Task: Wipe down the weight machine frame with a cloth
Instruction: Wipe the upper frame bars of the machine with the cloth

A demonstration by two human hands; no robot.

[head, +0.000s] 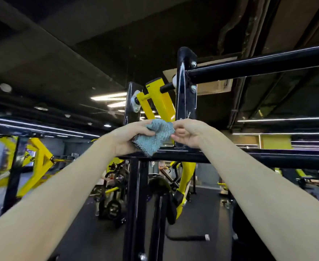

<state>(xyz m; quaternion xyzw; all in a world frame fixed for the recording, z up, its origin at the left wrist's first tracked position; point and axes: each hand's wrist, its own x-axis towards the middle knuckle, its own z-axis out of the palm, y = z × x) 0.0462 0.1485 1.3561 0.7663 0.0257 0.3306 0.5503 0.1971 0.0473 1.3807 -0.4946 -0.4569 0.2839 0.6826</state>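
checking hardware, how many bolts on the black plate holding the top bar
2: upper bolt above the top bar, lower bolt below it; others may be hidden.

Yellow machines stand under ceiling lights.

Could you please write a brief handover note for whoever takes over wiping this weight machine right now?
Hands: left grip holds the bunched blue-grey cloth; right grip pinches the cloth's right edge.
Where: the cloth is held up at the black frame, just above the horizontal crossbar, at the foot of the upright plate and near the yellow lever arm.
Done: the view does not show which parts are already wiped.
Left: probably press the cloth to the frame and wipe the crossbar, upright plate and top bar.
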